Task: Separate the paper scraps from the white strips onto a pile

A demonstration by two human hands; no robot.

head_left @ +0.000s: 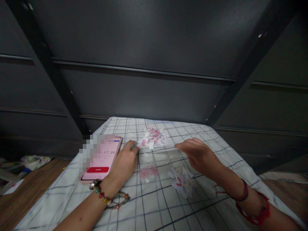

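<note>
My left hand (pixel 126 158) rests on the checked cloth just right of the phone, fingers curled together. A white scrap of paper with a pink mark (pixel 143 142) shows at its fingertips, by the edge of a heap of torn white and pink paper (pixel 155 138). Over the cloth to the right, my right hand (pixel 198 154) has its fingers pinched together and slightly blurred. Whatever lies between those fingers, if anything, is too small to make out. Below it is a second pile of white scraps with red marks (pixel 183 182). A pinkish group of scraps (pixel 148 173) lies between the hands.
A phone (pixel 103 160) with a lit timer screen lies at the left of the cloth-covered table (pixel 130 215). Dark panels (pixel 144 96) rise directly behind the table. Wooden floor (pixel 45 179) shows at the left, with a crumpled colourful bag (pixel 36 162) on it.
</note>
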